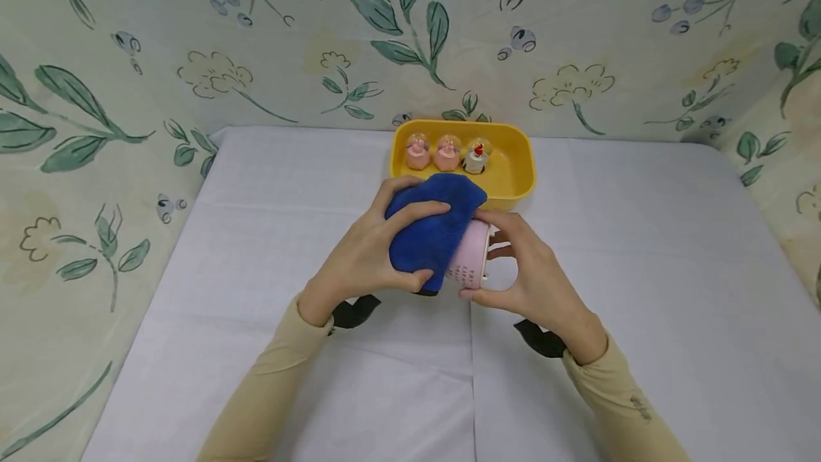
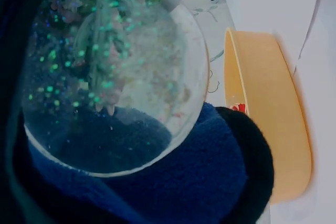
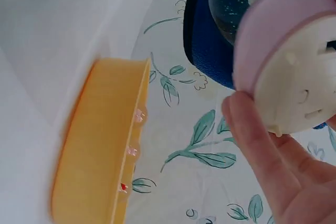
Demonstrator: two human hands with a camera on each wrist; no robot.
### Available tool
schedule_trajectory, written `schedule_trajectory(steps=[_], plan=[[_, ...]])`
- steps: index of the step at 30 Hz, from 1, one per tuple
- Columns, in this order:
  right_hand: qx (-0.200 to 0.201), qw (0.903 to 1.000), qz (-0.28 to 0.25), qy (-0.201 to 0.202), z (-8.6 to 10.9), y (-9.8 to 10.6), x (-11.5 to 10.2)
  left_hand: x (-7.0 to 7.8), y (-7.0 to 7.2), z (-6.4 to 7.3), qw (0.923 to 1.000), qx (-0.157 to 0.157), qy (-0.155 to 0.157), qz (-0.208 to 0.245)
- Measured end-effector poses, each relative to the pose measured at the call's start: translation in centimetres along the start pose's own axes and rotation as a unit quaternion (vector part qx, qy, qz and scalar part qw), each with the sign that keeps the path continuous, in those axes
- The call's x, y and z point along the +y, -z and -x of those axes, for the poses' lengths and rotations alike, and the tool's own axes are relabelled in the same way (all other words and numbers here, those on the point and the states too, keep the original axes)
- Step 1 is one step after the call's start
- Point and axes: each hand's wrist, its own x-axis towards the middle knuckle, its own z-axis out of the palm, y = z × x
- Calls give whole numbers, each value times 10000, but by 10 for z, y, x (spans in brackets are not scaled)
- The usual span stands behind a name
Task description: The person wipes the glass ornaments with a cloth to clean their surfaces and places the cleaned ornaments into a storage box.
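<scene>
A snow globe with a pink base (image 1: pixel 470 257) is held up over the table, tipped on its side. Its clear dome (image 2: pixel 121 72) shows green glitter and a figure inside in the left wrist view. My left hand (image 1: pixel 365 248) grips a blue cloth (image 1: pixel 426 230) with black edging, wrapped about the dome. Thumb and fingers of my right hand (image 1: pixel 532 273) pinch the base by its rim. The cream underside (image 3: pixel 299 82) of the base faces the right wrist camera.
Just beyond the hands, a yellow tray (image 1: pixel 522 170) stands at the table's back edge. Inside are two small pink globe-shaped figurines (image 1: pixel 418 154) and a white one with a red top (image 1: pixel 476 157). A white cloth (image 1: pixel 256 234) covers the table; a leaf-patterned curtain (image 1: pixel 449 41) hangs behind.
</scene>
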Motion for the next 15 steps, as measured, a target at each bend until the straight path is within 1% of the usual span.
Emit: schedule_trajectory(steps=[2,4,6,8,10,12,13,15], plan=[[228,9995,-176,85,1,-3,2,1,-1,0,9999,50,-27,-84],[475,9980,-426,-35,2,-7,2,1,-4,-1,9997,123,-62,-210],[691,9947,-694,-324,4,-11,3,1,-8,-2,9990,224,-120,-363],[840,9894,-953,-703,5,-14,2,1,-11,-2,9977,356,-184,-552],[950,9825,-1176,-1084,5,-16,1,0,-15,-2,9959,520,-234,-704],[1019,9730,-1476,-1454,5,-17,0,0,-19,-2,9938,691,-281,-824],[1055,9676,-1620,-1625,5,-18,0,0,-21,-1,9928,774,-301,-862],[1149,9524,-2058,-1933,5,-19,-1,0,-23,-1,9916,929,-304,-844]])
